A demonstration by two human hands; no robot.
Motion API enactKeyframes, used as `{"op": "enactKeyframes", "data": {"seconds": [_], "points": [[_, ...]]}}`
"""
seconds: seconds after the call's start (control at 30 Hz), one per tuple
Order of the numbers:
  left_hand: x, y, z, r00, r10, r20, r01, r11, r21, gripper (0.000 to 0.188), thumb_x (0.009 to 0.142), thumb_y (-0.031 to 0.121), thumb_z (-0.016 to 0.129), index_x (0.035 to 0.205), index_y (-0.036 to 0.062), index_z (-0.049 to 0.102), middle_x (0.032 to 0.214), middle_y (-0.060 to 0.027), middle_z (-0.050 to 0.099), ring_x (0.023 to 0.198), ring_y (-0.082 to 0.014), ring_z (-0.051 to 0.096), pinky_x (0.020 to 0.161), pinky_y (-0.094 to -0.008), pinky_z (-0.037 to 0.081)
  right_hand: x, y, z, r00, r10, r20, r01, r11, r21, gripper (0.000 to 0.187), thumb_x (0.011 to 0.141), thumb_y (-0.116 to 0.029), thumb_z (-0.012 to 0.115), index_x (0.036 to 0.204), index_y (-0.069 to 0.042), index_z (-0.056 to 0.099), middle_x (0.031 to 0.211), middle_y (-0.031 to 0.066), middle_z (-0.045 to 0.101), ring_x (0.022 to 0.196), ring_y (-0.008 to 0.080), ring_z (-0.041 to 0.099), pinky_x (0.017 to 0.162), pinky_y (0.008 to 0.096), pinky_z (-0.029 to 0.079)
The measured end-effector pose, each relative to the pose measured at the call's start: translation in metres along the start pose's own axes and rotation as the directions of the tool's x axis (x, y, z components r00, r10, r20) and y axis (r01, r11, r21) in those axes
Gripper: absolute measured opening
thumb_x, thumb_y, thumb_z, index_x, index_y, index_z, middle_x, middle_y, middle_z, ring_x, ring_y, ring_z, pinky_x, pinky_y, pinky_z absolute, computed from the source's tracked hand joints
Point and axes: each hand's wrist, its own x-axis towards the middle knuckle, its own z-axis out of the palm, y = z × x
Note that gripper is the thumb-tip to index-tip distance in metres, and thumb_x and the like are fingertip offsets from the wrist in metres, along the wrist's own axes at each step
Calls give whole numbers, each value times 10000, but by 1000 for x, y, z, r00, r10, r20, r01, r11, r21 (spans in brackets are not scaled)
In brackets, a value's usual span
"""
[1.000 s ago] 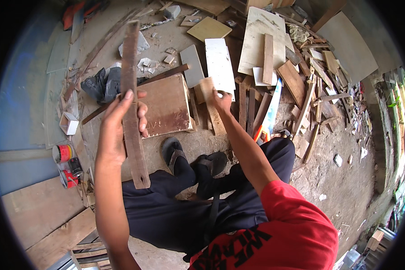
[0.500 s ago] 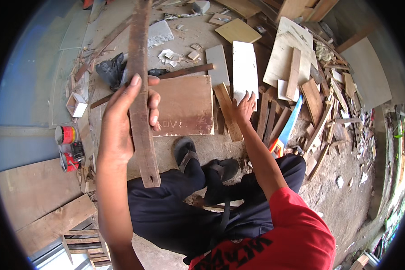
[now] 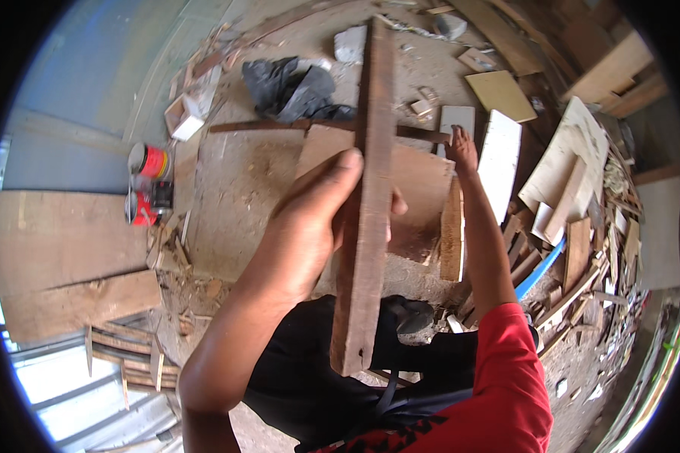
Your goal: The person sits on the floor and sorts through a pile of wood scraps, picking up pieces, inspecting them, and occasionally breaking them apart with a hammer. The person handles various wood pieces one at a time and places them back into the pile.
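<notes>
My left hand (image 3: 302,226) wraps its fingers (image 3: 332,181) around a long, dark, weathered wooden plank (image 3: 366,204), held upright above my lap. My right hand (image 3: 461,147), fingers spread, rests on a thin dark wooden strip (image 3: 279,125) across the floor. Grip mid-length for balance.

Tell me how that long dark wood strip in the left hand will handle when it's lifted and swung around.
The wood strip looks stiff: it stays straight though the left hand grips only its middle. Being thin and narrow, it is probably light. Its rough, weathered face should not slip, but may splinter.
</notes>
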Motion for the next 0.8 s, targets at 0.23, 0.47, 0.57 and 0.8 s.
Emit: {"op": "enactKeyframes", "data": {"seconds": [0.23,0.47,0.57,0.8], "points": [[25,-15,-56,989,-38,-141,37,999,-11,477,1017,408,449,1240,5,574,896,-71,635,728,-128,604,689,-305,511,3,35,26,883,71,464,60,963,-262,658,777,-384,746,1331,-136,492,1256,148,576,1178,329,543,941,504,441],[26,-3,-53,975,-31,-220,31,1000,-4,461,1024,402,433,1252,25,570,912,-58,633,727,-136,607,692,-310,520,8,-21,-35,898,-8,439,16,1000,-15,502,869,-438,658,1189,-66,554,1123,134,635,1065,316,606,886,450,448],[34,2,-33,988,56,-147,-52,998,35,427,1015,403,464,1175,28,591,888,-63,649,698,-144,620,660,-314,534,19,-16,-81,955,-76,287,106,990,-92,468,890,-406,648,1187,-60,539,1101,147,647,1028,331,622,894,433,440],[40,-8,23,981,194,-11,-188,960,206,356,987,406,524,1079,69,593,903,-82,662,757,-166,642,683,-331,546,5,-7,-191,906,258,335,-120,917,-381,410,923,-420,585,1178,-99,578,1065,152,662,1026,313,634,825,451,495]]}}
